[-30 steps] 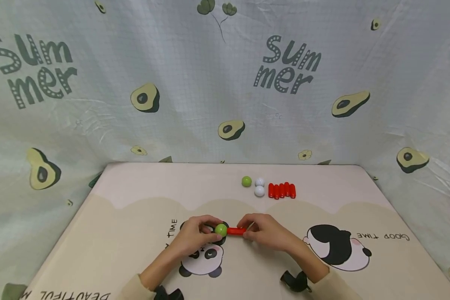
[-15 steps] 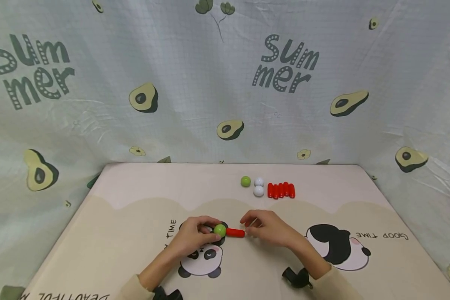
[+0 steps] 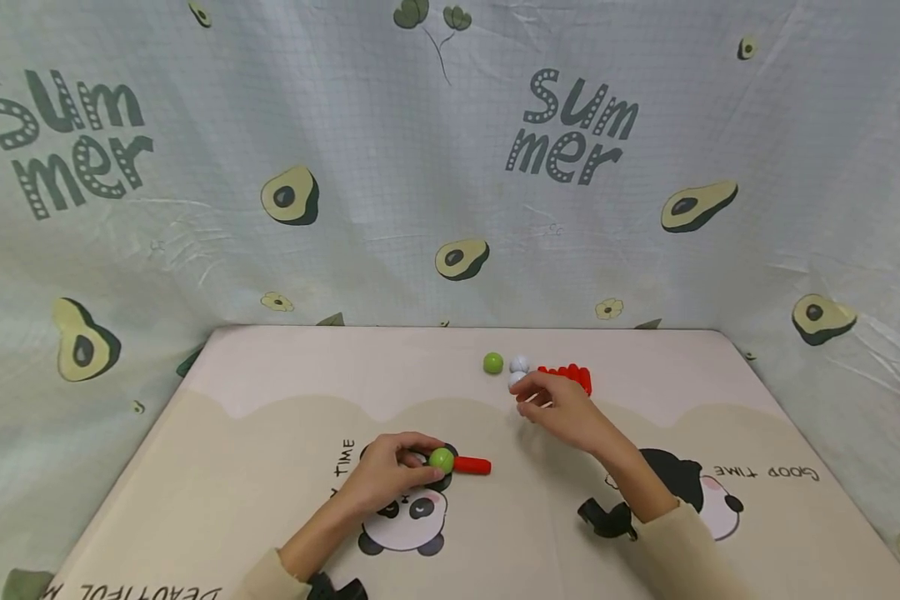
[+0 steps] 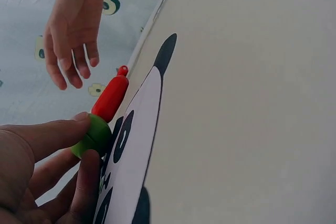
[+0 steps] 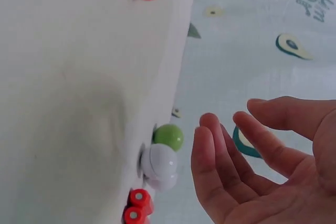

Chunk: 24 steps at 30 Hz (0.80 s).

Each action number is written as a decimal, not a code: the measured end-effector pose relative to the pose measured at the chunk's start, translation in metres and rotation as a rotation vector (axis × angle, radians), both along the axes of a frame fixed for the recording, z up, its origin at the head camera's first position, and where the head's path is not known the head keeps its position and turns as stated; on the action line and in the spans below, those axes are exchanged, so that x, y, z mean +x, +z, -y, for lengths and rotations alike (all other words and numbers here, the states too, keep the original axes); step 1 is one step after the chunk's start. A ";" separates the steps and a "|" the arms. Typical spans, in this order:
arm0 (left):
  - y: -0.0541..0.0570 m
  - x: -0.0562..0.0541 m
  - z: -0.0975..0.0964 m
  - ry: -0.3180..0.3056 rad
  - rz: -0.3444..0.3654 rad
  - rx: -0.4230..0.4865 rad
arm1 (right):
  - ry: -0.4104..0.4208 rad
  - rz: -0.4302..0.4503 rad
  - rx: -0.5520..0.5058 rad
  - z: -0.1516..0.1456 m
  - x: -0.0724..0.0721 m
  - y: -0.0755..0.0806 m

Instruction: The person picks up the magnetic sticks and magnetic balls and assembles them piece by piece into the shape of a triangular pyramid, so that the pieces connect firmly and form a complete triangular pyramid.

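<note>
Over the panda print [image 3: 405,532], left of centre on the table [image 3: 232,483], the left hand [image 3: 386,468] pinches a held green ball [image 3: 441,460] between thumb and fingers; from the ball's right side extends a red rod [image 3: 472,465], its right end free of both hands. The chief hazard here is probably the joint: should the pinch slacken, the ball may turn and the rod swing out of line or drop away. How firmly the two are seated cannot be told, as only their outer surfaces show.

Farther off and to the right, the right hand [image 3: 566,411] is empty, reaching far and leftward, thumb apart from loosely bent fingers. It overlaps the row of red rods [image 3: 574,373] in the head view, so a low palm could knock them askew; a careless fingertip could roll the near white ball [image 3: 517,378] against the far white ball [image 3: 520,363], both being round and seemingly unsecured. Just left of this pair stands the loose green ball [image 3: 492,362].
</note>
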<state>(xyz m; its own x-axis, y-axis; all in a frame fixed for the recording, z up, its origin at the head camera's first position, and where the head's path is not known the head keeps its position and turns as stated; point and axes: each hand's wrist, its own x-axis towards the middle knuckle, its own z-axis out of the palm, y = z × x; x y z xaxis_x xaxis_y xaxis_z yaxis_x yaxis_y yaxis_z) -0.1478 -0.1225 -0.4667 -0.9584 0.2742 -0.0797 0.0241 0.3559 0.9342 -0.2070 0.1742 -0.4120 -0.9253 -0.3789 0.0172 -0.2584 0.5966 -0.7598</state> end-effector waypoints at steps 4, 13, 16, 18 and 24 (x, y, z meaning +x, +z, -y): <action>0.000 0.000 0.002 -0.002 -0.002 -0.010 | -0.038 -0.060 0.052 -0.001 -0.018 0.001; 0.000 0.001 0.001 -0.001 -0.010 -0.019 | -0.076 -0.088 0.174 0.003 -0.045 -0.007; 0.000 0.001 0.001 -0.002 -0.018 -0.022 | -0.085 -0.093 0.210 0.004 -0.048 -0.008; -0.001 0.001 0.002 -0.001 -0.024 -0.025 | -0.091 -0.091 0.229 0.005 -0.049 -0.008; 0.000 0.001 0.003 -0.003 -0.011 -0.023 | -0.096 -0.092 0.294 0.008 -0.050 -0.009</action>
<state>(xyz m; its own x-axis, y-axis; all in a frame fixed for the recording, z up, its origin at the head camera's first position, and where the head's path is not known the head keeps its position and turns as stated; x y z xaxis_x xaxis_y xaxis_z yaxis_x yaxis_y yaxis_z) -0.1467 -0.1251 -0.4670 -0.9585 0.2749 -0.0756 0.0353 0.3776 0.9253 -0.2568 0.1661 -0.4210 -0.9566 -0.2915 0.0049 -0.2503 0.8123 -0.5269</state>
